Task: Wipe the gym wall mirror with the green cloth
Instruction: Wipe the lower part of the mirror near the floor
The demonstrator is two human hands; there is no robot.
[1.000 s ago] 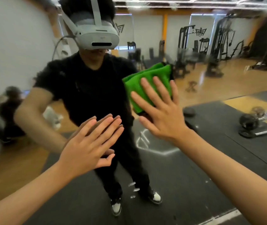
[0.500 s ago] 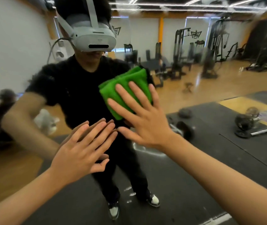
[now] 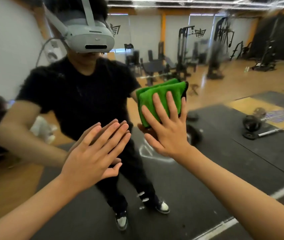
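My right hand (image 3: 169, 135) presses the folded green cloth (image 3: 162, 90) onto the mirror (image 3: 224, 153), fingers straight and spread. Left hand (image 3: 92, 153), at its 8 o'clock, lies flat on the glass, fingers straight and close together.

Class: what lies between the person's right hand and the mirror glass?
The folded green cloth lies there, pressed against the mirror by the right hand's straight fingers; the head view shows it.

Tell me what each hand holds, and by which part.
Neither grips anything. The right hand presses the folded green cloth against the mirror, straight fingers over its lower part; the left hand lies flat on the mirror.
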